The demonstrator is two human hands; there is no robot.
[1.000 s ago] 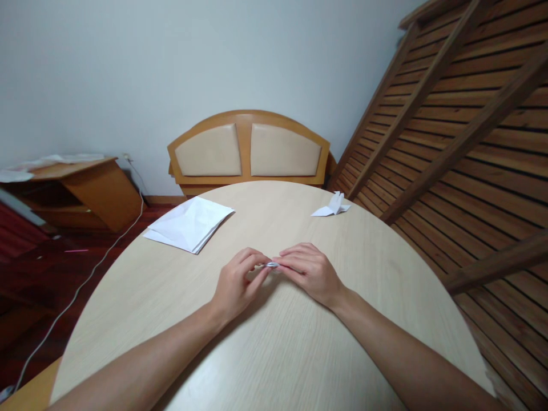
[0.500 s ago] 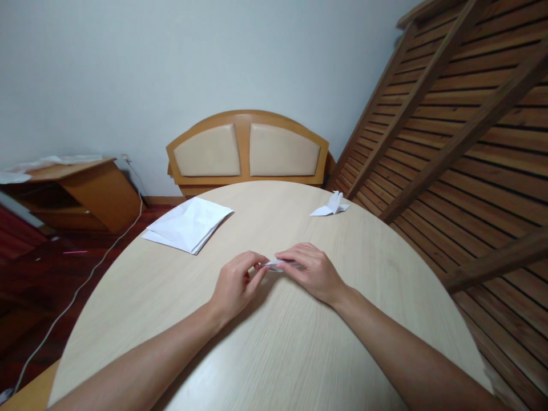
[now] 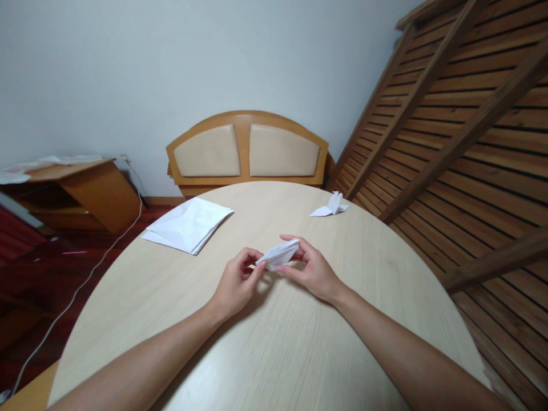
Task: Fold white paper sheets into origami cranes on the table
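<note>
A small piece of folded white paper (image 3: 280, 254), with several layers showing along its upper edge, is held between both hands just above the table. My left hand (image 3: 240, 282) pinches its left tip between thumb and fingers. On the other side, my right hand (image 3: 314, 271) grips the paper, thumb along the lower front and fingers behind the right end. The fingers behind the paper are partly hidden. Beyond my right hand, a folded white paper crane (image 3: 331, 205) stands near the table's far edge. A stack of white paper sheets (image 3: 188, 225) lies to the far left.
The round wooden table (image 3: 265, 354) fills the foreground. Behind it stands a padded headboard (image 3: 248, 148) against the wall. Wooden slatted panels (image 3: 462, 142) lean at the right. On the left are a low cabinet (image 3: 94, 194) and a white cable (image 3: 85, 282) across the floor.
The folded paper has tilted up, so its broad face and layered edge now show. My right hand has turned and its fingers have opened out around the paper; my left hand has barely moved.
</note>
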